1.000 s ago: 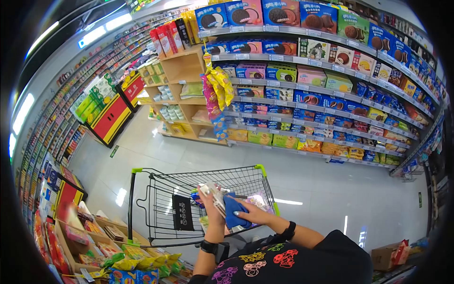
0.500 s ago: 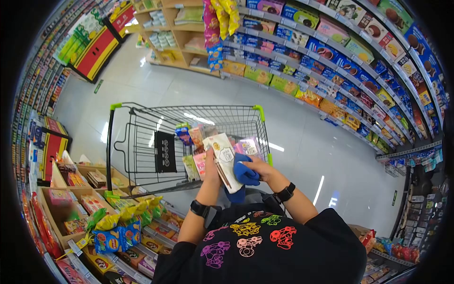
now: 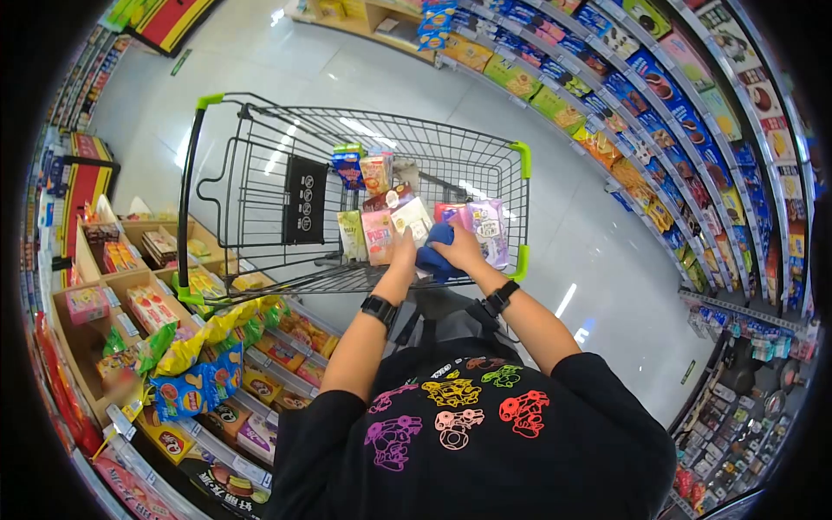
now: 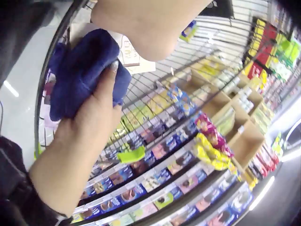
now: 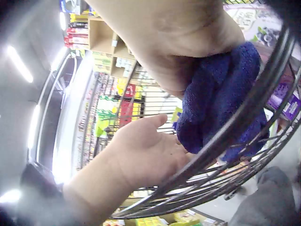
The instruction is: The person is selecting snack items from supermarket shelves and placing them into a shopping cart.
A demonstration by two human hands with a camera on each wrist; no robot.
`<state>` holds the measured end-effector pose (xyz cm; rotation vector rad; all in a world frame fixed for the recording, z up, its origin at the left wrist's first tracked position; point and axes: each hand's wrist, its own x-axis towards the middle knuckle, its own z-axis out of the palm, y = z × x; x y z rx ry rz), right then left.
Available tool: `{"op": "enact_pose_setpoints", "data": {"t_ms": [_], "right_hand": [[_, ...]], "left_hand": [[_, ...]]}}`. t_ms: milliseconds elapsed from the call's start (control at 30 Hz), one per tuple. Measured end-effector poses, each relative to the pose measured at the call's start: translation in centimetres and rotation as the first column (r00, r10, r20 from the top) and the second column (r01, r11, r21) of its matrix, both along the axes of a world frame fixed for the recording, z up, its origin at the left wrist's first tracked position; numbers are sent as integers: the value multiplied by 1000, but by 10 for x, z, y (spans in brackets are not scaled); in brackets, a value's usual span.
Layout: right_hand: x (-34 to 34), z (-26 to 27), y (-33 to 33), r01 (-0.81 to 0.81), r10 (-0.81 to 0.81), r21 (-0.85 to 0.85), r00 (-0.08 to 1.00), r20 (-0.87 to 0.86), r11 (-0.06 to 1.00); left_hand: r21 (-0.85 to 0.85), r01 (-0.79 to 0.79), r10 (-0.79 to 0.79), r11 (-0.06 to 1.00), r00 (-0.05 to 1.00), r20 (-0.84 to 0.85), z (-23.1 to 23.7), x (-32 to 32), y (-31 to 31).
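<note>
A white package (image 3: 413,218) lies among goods in the cart, partly behind the hands. The left hand (image 3: 403,250) is at its near edge, fingers extended; in the right wrist view, this hand (image 5: 146,153) shows a bare palm, its fingertips beside the cloth. Bunched blue cloth (image 3: 442,256) is gripped by the right hand (image 3: 464,251). In the left wrist view, the right hand (image 4: 94,113) has its thumb over the cloth (image 4: 84,75), and the white package (image 4: 136,61) shows beyond it. The cloth (image 5: 218,99) hides part of the left hand's fingers.
The wire cart (image 3: 347,117) holds a purple package (image 3: 487,230), a pink package (image 3: 378,236) and several others. Snack shelves (image 3: 641,130) curve along the right. Wooden bins (image 3: 87,312) and hanging chip bags (image 3: 195,394) stand at the lower left.
The white package has gone from up between the hands to lower among the cart's goods. The left hand has loosened from it. The view has tilted down; the right hand still grips the cloth.
</note>
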<state>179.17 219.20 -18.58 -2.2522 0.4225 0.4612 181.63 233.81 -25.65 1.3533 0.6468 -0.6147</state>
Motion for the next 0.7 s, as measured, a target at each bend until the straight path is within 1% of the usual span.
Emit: {"op": "enact_pose_setpoints", "data": {"t_ms": [33,67,133,167,233,267,300,333,367,400,433,467,500,533,567,600,633,667,700], "right_hand": [[3,-8,4,-11,10,-48,1000,-20,999],[6,-19,9,-3,-1,-80,998,-55,997],[11,-45,17,3,-21,-149,992,-121,989],[16,-51,18,-82,53,-206,988,-145,975],[19,-56,18,-250,191,-306,959,-212,919],[18,-52,22,-324,228,-334,927,-296,885],[22,-47,25,-394,260,-360,893,-367,846],[27,-40,28,-460,285,-381,855,-434,802],[32,-32,30,-474,298,-365,845,-444,802],[47,-10,34,-522,349,-295,806,-479,801],[67,21,40,-564,398,-222,763,-509,796],[82,36,44,-600,447,-145,716,-535,787],[101,34,45,-606,530,-9,703,-475,796],[120,33,49,-547,511,25,763,-396,837],[140,35,57,-489,483,64,817,-315,870],[160,33,64,-432,446,109,864,-235,895],[178,17,71,-369,383,104,899,-211,924],[196,-8,79,-303,317,100,930,-185,948],[214,-30,85,-319,312,25,905,-288,947]], "left_hand": [[-100,-28,15,995,992,-125,3,0,1],[-184,-69,20,981,967,-253,25,3,1],[-374,-169,28,912,935,-355,28,7,3],[-344,-120,-18,931,928,-371,15,5,6],[-348,53,-168,936,936,-308,-10,-3,11],[-346,143,-246,927,930,-275,-8,-3,15],[-359,54,-217,932,876,-432,19,14,11],[-292,55,-187,955,876,-445,-2,19,14],[-225,59,-158,973,876,-456,-36,20,16],[-157,64,-131,986,876,-465,-55,26,20],[-96,94,-128,991,876,-464,-53,39,34],[-108,83,-122,991,894,-432,-26,60,45],[-153,34,-87,988,931,-355,-47,71,62],[-200,-10,-46,980,960,-277,-77,85,82],[-9,-23,20,1000,975,-221,-137,98,99],[170,33,-13,985,993,-117,-136,121,110],[367,70,-60,928,997,-38,-133,145,121],[462,140,-180,876,983,44,-104,170,131],[557,195,-306,807,945,112,-91,189,140]]}}
